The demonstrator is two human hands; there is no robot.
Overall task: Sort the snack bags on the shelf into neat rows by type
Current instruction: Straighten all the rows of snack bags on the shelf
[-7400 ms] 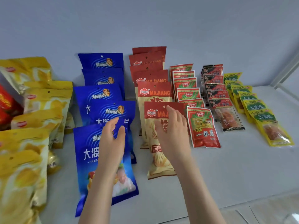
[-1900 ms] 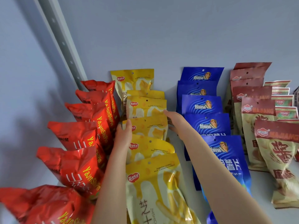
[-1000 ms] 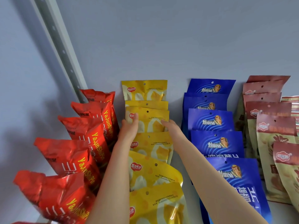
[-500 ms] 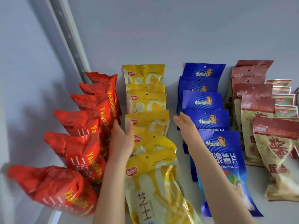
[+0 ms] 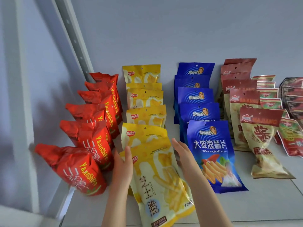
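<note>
The front yellow bag (image 5: 157, 182) lies flat on the shelf (image 5: 246, 207) between the two grips, the nearest bag of the yellow row (image 5: 144, 99), which runs away from them toward the back wall (image 5: 164, 30). Each bag overlaps the one behind it, so every header stays readable. The left grip (image 5: 122, 167) is apart, its fingers straight along the bag's left edge and its thumb laid over the top corner. The right grip (image 5: 182, 155) is also apart, flat against the bag's right edge with the fingertips reaching the bag behind. Neither clamps the bag. Holding it from both sides like this looks meant to square it with its row and keep it from skewing, since a soft, slippery pouch turns easily under a one-sided push. Just outside the left grip stand the red bags (image 5: 96, 126), puffed and leaning in their own row, the nearest one tipped outward near the shelf's edge. Just outside the right grip lies the blue row (image 5: 196, 97), overlapped the same way, its front blue bag (image 5: 213, 153) level with the yellow one. Farther beyond the right grip come the tan-and-maroon bags (image 5: 260, 133), then small red-and-green packets (image 5: 268, 95) and dark packets (image 5: 293, 95) at the frame's edge. With the types already in separate rows, the sorting looks nearly done and only tidying remains. A slotted rail (image 5: 73, 41) rises beyond the red bags.
</note>
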